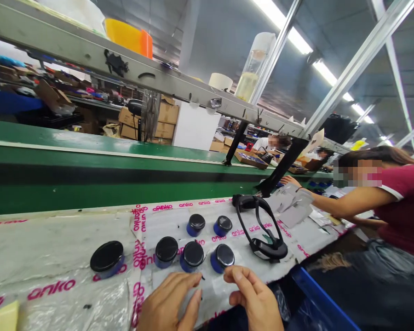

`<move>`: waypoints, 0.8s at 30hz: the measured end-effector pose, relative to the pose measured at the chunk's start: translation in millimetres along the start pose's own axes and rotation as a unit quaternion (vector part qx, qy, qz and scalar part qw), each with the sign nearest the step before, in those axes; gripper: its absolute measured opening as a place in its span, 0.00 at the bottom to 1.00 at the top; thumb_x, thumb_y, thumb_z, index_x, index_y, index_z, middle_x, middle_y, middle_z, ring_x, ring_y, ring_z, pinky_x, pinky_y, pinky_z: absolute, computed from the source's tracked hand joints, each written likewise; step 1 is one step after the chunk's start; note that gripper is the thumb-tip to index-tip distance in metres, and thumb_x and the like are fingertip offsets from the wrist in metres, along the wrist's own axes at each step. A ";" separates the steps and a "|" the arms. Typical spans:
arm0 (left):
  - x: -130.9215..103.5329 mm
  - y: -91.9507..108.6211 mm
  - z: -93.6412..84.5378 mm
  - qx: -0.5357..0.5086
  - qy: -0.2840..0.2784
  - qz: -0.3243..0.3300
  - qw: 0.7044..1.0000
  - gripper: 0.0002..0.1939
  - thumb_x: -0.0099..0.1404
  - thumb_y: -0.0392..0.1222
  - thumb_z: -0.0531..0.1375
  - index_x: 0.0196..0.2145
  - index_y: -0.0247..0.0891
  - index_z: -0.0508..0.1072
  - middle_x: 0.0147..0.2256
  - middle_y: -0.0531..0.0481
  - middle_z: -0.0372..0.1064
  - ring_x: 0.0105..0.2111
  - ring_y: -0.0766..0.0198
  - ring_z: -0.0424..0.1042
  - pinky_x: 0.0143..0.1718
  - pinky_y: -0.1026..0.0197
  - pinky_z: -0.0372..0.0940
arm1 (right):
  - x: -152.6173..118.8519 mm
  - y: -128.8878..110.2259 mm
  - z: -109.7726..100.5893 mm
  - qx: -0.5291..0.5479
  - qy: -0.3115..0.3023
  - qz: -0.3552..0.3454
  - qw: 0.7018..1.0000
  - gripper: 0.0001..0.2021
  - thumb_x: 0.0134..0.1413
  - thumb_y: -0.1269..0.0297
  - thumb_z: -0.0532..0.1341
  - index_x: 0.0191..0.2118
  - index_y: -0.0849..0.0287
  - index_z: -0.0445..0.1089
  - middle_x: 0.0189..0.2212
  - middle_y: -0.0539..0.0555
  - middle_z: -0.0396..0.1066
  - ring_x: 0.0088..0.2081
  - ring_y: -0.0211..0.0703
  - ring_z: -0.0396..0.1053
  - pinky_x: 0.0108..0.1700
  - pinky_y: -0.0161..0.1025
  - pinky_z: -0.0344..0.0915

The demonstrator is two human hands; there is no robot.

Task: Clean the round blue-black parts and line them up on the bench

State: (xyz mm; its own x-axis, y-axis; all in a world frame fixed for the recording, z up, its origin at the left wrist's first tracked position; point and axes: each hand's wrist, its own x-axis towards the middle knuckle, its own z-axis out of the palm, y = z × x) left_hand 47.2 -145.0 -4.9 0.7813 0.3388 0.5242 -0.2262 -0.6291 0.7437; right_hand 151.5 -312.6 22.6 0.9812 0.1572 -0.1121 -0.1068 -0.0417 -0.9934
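Note:
Several small blue pots with black lids stand on the plastic-covered bench, among them a wide one (107, 259) at the left and three in a near row (166, 251) (192, 255) (222, 257). My left hand (169, 304) lies low at the bench's front edge, fingers stretched towards the middle pot and a tiny black speck (203, 277). My right hand (255, 299) is beside it with thumb and forefinger curled together just below the right pot. Whether it pinches anything is unclear. A black headband-like loop (262, 230) lies to the right.
A green conveyor (89, 156) runs behind the bench under a metal shelf (124, 69). At the right a co-worker in a maroon shirt (405, 209) reaches an arm (334, 204) over papers on the bench. A blue bin edge (317, 294) sits at lower right.

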 end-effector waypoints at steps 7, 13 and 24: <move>22.2 12.6 22.3 -0.067 -0.066 -0.095 0.991 0.13 0.73 0.52 0.59 0.46 0.48 0.81 0.43 0.52 0.83 0.40 0.62 0.81 0.40 0.68 0.75 | 9.2 3.6 -9.3 0.009 -0.013 -0.014 1.000 0.29 0.43 0.33 0.71 0.33 0.59 0.82 0.31 0.55 0.77 0.25 0.39 0.66 0.30 0.38 0.65; 32.9 7.1 45.7 0.126 0.046 0.121 0.984 0.20 0.71 0.39 0.61 0.59 0.43 0.71 0.52 0.50 0.79 0.52 0.59 0.76 0.56 0.59 0.69 | 36.4 17.8 -26.7 -0.018 -0.017 -0.025 0.999 0.29 0.44 0.38 0.72 0.44 0.56 0.80 0.47 0.58 0.80 0.49 0.55 0.74 0.52 0.46 0.70; 43.9 -16.7 60.0 0.360 0.044 0.160 0.918 0.35 0.65 0.33 0.54 0.69 0.29 0.57 0.63 0.45 0.71 0.64 0.51 0.66 0.68 0.45 0.48 | 56.7 41.4 5.9 -0.186 0.009 -0.111 0.976 0.48 0.50 0.51 0.70 0.72 0.55 0.48 0.55 0.60 0.70 0.58 0.60 0.68 0.63 0.55 0.60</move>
State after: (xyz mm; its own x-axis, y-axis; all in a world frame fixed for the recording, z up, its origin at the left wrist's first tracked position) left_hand 120.2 -161.6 -19.2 0.6846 0.0923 0.7230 0.0333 -0.9949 0.0955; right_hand 201.8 -299.6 -25.0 0.9764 0.1863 0.1096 0.1721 -0.3634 -0.9156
